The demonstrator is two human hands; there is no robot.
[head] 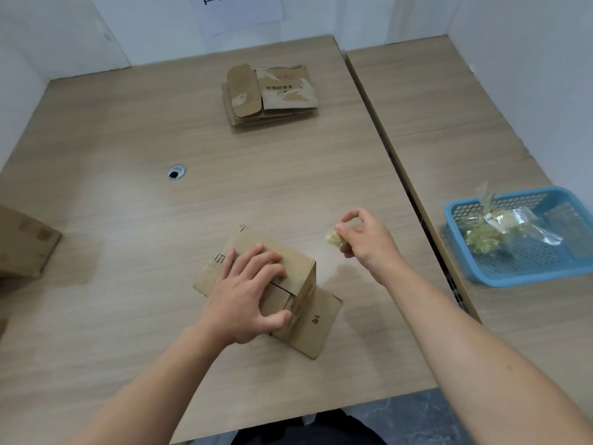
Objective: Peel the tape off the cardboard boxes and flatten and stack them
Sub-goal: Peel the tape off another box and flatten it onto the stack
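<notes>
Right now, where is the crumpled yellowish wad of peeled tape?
Head view, right of centre: the crumpled yellowish tape wad is pinched in the right hand, between the brown cardboard box and the blue plastic basket.

A box (300,282) lies on the worktop (128,203) under the left hand (247,293). Just right of it, the right hand (362,236) pinches a tape wad (333,238). Far beyond both hands sits a stack of flattened boxes (269,94). A second box (22,242) stands well left of the left hand. Right of the right hand, a basket (519,273) holds tape scraps (491,228).
</notes>
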